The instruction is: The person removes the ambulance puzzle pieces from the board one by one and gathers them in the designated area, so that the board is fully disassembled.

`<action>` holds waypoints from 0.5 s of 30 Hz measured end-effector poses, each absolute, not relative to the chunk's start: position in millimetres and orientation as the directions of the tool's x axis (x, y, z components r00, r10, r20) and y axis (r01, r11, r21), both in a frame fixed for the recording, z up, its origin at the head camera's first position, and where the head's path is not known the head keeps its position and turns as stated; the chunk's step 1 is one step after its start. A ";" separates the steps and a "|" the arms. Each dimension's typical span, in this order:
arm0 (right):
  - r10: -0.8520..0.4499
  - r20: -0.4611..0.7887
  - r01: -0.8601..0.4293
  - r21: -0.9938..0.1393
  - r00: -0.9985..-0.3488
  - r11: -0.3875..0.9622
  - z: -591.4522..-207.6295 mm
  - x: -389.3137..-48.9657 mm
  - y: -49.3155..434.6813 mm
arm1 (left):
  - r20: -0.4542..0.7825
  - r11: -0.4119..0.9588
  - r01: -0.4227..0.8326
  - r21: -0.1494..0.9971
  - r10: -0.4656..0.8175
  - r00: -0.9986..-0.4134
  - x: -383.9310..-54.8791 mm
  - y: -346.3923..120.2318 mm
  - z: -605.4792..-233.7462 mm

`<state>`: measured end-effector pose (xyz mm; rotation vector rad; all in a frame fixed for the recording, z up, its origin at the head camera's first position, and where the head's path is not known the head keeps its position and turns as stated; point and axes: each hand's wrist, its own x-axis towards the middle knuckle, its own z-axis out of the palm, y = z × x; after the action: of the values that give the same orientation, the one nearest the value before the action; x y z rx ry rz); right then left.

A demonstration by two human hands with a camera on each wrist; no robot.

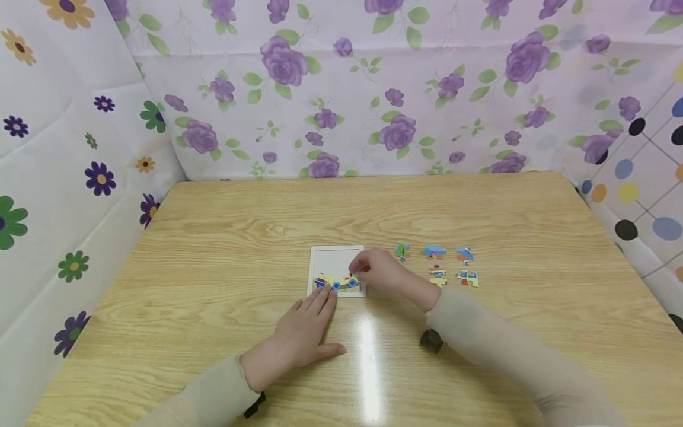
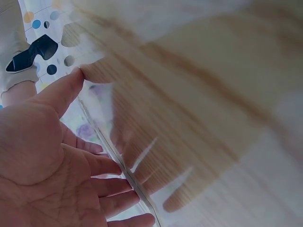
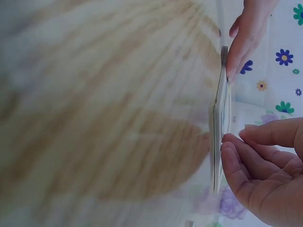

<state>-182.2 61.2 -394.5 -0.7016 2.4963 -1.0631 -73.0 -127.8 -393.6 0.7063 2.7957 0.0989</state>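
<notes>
A white puzzle tray (image 1: pixel 337 248) lies on the table, with a row of joined puzzle pieces (image 1: pixel 335 282) showing a yellow vehicle with blue wheels along its lower edge. My left hand (image 1: pixel 305 332) rests palm down, fingers straight, its fingertips at the tray's near edge and over the pieces. In the left wrist view, the left hand (image 2: pixel 71 161) has its thumb spread wide. My right hand (image 1: pixel 380 270) reaches over the tray's right side, thumb and fingertips pinching a small puzzle piece (image 1: pixel 351 275) at the row's right end, mostly hidden. Curled right fingers (image 3: pixel 236 161) show beside the tray's rim (image 3: pixel 216 137).
Several loose puzzle pieces (image 1: pixel 434 251) lie right of the tray in two rows, some behind the right forearm. The wooden table (image 1: pixel 240 237) reaches back to a flowered curtain (image 1: pixel 320 89). Dark wrist straps (image 1: pixel 431 341) sit under both sleeves.
</notes>
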 end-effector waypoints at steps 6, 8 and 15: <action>-0.516 -0.134 -0.258 -0.745 -0.846 0.616 -395.7 -183.8 58.8 | -0.217 0.880 0.449 0.154 0.473 -0.854 -72.6 -128.5 -394.0; -0.500 -0.134 -0.238 -0.756 -0.855 0.609 -395.3 -184.0 58.5 | -0.216 0.880 0.446 0.166 0.473 -0.854 -72.6 -128.6 -393.9; -0.510 -0.105 -0.228 -0.805 -0.854 0.548 -395.3 -184.7 56.2 | -0.217 0.881 0.444 0.163 0.471 -0.855 -73.1 -129.0 -393.9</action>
<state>-184.7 56.2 -395.3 -0.6083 2.4610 -1.2100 -73.1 -129.0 -393.9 0.6928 2.8001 0.1558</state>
